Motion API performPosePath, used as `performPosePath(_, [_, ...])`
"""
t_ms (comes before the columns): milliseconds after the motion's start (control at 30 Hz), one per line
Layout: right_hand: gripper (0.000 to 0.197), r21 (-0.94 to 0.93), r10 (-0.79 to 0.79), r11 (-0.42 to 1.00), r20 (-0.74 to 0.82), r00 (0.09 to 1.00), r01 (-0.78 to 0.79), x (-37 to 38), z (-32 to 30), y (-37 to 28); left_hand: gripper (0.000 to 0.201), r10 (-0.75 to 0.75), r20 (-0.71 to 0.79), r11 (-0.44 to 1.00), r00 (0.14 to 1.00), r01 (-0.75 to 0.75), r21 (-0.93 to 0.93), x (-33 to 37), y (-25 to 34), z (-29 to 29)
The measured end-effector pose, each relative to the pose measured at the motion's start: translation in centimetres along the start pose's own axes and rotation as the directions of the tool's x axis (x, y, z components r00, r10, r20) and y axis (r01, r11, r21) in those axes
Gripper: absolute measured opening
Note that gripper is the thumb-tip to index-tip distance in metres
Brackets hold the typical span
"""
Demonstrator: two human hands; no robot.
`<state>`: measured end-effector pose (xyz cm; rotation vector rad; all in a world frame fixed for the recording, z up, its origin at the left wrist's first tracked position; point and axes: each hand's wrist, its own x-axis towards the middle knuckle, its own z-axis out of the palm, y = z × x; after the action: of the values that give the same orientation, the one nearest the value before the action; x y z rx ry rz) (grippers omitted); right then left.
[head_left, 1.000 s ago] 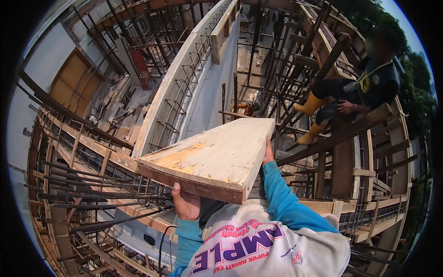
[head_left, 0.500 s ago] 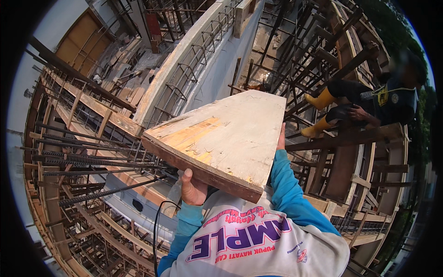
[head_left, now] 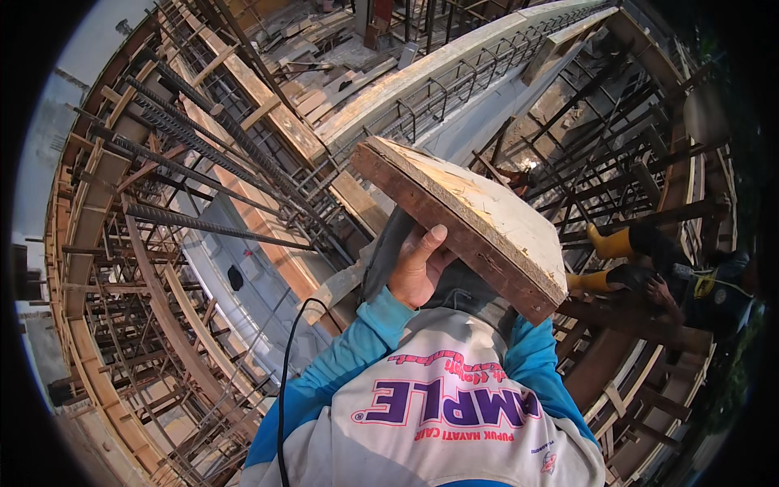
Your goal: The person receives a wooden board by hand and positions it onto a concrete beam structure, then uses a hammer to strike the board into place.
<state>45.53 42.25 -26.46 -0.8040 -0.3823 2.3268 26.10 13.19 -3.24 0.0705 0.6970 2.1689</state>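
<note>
A plywood formwork panel point(head_left: 495, 207), pale on its top face with splintered yellow patches and a brown timber batten along its near edge, is held up in front of my body. My left hand point(head_left: 419, 266) grips that near edge, thumb up against the batten and fingers going underneath. The panel tilts, its left end higher than its right. My right hand is hidden behind the panel; only the blue right sleeve point(head_left: 531, 349) shows below the panel's right end.
Thick ribbed steel bars point(head_left: 219, 227) jut out at the left. Beyond the panel runs a curved wall form with rebar stirrups point(head_left: 414, 109). A co-worker in yellow boots point(head_left: 610, 242) sits among timber and scaffold at the right. A black cable point(head_left: 284, 390) hangs beside my left arm.
The panel has tipped so its near batten edge faces me more and its top face shows less. My view has swung leftward. The right hand's fingers, earlier partly visible, are now hidden.
</note>
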Motion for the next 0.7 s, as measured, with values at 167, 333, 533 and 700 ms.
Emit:
performPosePath(167, [0.071, -0.013, -0.003, 1.000, 0.010, 1.000, 0.003, 0.5, -0.1, -0.3, 0.061, -0.015, 0.000, 1.000, 1.000, 0.015, 0.002, 0.8, 0.0, -0.3])
performPosePath(333, [0.071, -0.007, -0.017, 1.000, 0.002, 1.000, 0.017, 0.6, -0.8, -0.7, 0.059, -0.015, 0.013, 1.000, 1.000, 0.015, 0.002, 0.6, 0.0, -0.3])
performPosePath(533, [0.071, 0.002, -0.019, 1.000, 0.012, 1.000, 0.019, 0.7, -0.6, -0.2, 0.058, -0.014, -0.002, 1.000, 1.000, 0.015, 0.009, 0.1, 0.0, -1.1])
performPosePath(700, [0.071, 0.032, -0.029, 0.999, 0.039, 0.999, 0.027, 0.9, -1.2, 0.1, 0.057, -0.016, -0.015, 1.000, 1.000, 0.016, 0.010, 0.5, 0.2, -0.9])
